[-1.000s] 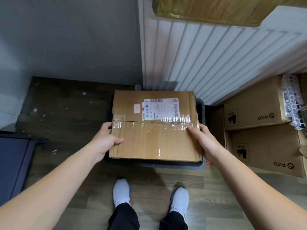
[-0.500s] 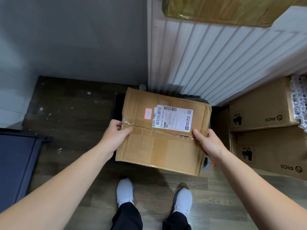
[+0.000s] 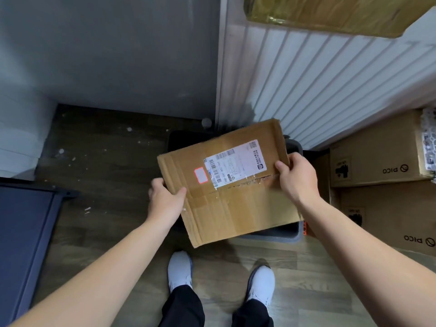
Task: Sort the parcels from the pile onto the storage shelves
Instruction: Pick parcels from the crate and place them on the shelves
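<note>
A flat brown cardboard parcel (image 3: 236, 201) with a white shipping label and a small red-edged sticker is held in the air above a dark grey bin (image 3: 286, 233). It is turned so its right side points up and away. My left hand (image 3: 165, 199) grips its left edge, thumb on top. My right hand (image 3: 297, 178) grips the right edge near the taped seam.
Stacked brown PICO cartons (image 3: 377, 161) stand on the floor at the right. A white ribbed panel (image 3: 318, 86) rises behind the bin, with a tape-wrapped parcel (image 3: 330, 13) above it. A dark blue frame (image 3: 23, 232) sits at left. My white shoes (image 3: 180, 270) are on the wooden floor.
The parcel has been lifted out of the bin and rotated counter-clockwise. Both hands rose with it, the right hand going higher.
</note>
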A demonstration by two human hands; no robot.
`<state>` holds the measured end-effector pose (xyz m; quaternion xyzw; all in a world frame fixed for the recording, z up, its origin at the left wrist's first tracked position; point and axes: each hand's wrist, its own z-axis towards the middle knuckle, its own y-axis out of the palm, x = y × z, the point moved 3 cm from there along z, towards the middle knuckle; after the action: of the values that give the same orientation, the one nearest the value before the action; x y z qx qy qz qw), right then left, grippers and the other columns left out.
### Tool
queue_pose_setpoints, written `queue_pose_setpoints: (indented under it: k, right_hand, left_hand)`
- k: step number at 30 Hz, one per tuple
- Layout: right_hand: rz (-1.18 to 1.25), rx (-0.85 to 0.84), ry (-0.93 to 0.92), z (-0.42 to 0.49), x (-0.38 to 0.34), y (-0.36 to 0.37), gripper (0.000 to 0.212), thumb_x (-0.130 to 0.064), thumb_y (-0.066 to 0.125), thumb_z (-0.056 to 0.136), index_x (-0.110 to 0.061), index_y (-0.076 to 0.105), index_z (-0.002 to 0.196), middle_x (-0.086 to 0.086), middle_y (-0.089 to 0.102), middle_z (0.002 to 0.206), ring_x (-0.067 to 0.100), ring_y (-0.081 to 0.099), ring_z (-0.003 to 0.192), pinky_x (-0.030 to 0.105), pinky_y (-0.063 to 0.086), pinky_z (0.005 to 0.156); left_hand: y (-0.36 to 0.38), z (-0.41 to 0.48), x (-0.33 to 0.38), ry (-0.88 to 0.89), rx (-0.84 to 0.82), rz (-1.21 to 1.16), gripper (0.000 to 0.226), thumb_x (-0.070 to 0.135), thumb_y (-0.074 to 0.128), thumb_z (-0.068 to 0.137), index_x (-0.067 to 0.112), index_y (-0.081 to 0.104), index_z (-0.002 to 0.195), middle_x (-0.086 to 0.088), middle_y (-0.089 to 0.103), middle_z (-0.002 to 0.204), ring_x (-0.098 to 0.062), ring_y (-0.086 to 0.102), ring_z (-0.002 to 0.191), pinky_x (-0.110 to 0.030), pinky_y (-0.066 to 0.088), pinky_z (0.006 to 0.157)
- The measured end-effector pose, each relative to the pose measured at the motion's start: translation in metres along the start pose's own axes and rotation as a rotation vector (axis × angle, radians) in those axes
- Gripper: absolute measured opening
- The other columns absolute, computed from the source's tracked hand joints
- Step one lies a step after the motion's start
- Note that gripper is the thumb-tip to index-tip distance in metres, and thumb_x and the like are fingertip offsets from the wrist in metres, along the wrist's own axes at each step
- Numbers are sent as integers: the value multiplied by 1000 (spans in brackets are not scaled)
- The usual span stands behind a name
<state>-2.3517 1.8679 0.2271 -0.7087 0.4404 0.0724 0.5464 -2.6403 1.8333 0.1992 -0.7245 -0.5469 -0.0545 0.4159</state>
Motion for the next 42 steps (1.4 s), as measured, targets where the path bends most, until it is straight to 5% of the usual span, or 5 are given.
queue_pose_setpoints:
  k: [15, 19, 23, 33, 42]
  right_hand:
    - [-171, -31, -214, 29, -66, -2, 8, -21, 54, 98, -13, 57, 97, 4, 51, 98, 22, 43, 89, 31, 31, 75]
    - [-83, -28, -110, 23, -55, 2, 17, -21, 51, 100, -10, 62, 107, 5, 56, 96, 23, 49, 90, 27, 30, 72]
    - [36, -23, 42, 11, -36, 11, 22, -23, 47, 103, -12, 61, 116, 2, 55, 98, 21, 51, 92, 26, 32, 77]
    - [-198, 29, -142, -1, -31, 12, 71, -18, 67, 87, -14, 33, 149, 18, 28, 152, 36, 36, 136, 41, 33, 111]
    - [-147, -548, -285, -8, -104, 20, 98, -60, 77, 72, -30, 28, 152, -2, 48, 144, 15, 49, 130, 34, 38, 111]
  left_hand:
    - [-23, 16, 31, 421, -8, 280, 62, 36, 63, 93, 25, 37, 149, -1, 42, 147, -23, 42, 133, -40, 41, 103]
    - [-31, 19, 24, 127, 110, -36, 82, 37, 75, 83, 20, 31, 149, -6, 39, 147, -24, 45, 130, -41, 44, 101]
    - [-24, 20, 17, -149, 3, -404, 25, 23, 70, 90, 16, 56, 110, -6, 66, 113, -23, 64, 102, -34, 53, 80]
    - [-38, 23, 70, 304, 168, 296, 16, 29, 62, 94, 18, 59, 106, -4, 65, 109, -30, 61, 103, -35, 44, 75]
    - [-73, 4, 137, 592, 90, 435, 7, 30, 61, 94, 23, 61, 95, -1, 67, 100, -28, 58, 100, -34, 39, 75]
